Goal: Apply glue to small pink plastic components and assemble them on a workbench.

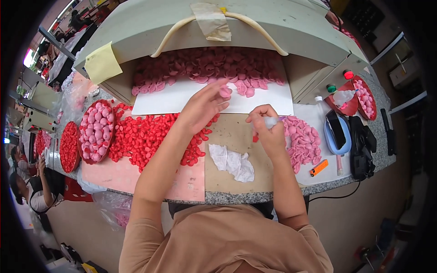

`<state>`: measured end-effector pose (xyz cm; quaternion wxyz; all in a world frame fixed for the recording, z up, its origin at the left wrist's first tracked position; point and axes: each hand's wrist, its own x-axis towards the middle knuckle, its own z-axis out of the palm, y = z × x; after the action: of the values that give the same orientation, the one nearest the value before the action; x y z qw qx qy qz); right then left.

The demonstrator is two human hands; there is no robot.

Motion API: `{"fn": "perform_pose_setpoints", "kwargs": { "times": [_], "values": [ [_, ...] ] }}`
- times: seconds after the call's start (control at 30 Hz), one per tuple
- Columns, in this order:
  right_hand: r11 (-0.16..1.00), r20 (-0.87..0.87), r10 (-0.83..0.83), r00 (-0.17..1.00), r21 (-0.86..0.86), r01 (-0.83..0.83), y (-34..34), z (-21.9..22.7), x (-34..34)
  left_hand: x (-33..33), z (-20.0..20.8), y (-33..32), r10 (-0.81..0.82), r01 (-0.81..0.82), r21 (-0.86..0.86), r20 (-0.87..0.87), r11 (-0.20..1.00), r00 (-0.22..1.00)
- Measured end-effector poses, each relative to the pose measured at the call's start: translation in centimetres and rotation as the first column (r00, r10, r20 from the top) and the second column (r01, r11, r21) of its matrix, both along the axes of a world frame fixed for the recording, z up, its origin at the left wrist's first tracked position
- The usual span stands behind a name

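Note:
My left hand (202, 109) reaches over the front of a white sheet (168, 103), its fingers curved around a small pink rounded piece (225, 92). Over the brown board, my right hand (269, 132) is closed around a small translucent squeeze bottle (271, 122) with a purplish tip. A small red piece (255, 138) shows just under my right fingers; whether they grip it I cannot tell. Many pink pieces (248, 84) cover the sheet inside the grey box-like housing. Left of the board spreads a heap of small red pieces (145, 136); curved pink pieces (302, 141) lie beside my right hand.
A crumpled white cloth (231, 163) lies on the brown board (227, 185). Red trays (114, 132) of pieces stand left. Toward the right are an orange lighter (319, 168), a phone (336, 129) in a blue dish and a black bag (362, 150). The grey housing (255, 22) overhangs the back.

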<state>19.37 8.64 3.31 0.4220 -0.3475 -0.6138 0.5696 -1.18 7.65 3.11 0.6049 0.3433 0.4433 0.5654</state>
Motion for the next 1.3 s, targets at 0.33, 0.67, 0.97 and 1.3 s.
{"fn": "perform_pose_setpoints", "kwargs": {
  "times": [0.33, 0.67, 0.97, 1.3],
  "values": [
    [0.989, 0.108, 0.147, 0.983, -0.043, -0.143, -1.4, -1.2, -2.2, -0.8, -2.9, -8.1, -0.045, 0.003, 0.059, 0.715, 0.998, 0.698],
    [0.964, 0.096, 0.232, 0.968, -0.154, -0.216, -1.7, -2.5, -2.4, -1.6, -2.3, -8.6, -0.007, -0.06, 0.091, 0.606, 0.994, 0.795],
    [0.889, 0.449, 0.155, 0.88, 0.326, -0.322, -1.7, -3.6, -5.0, -4.8, -2.6, -7.8, 0.053, -0.304, 0.158, 0.81, 0.939, 0.584],
    [0.971, 0.38, 0.025, 0.925, 0.21, -0.112, -2.1, -3.4, -5.1, -3.3, -3.0, -7.9, 0.175, -0.26, 0.014, 0.702, 0.966, 0.69]
  ]
}}
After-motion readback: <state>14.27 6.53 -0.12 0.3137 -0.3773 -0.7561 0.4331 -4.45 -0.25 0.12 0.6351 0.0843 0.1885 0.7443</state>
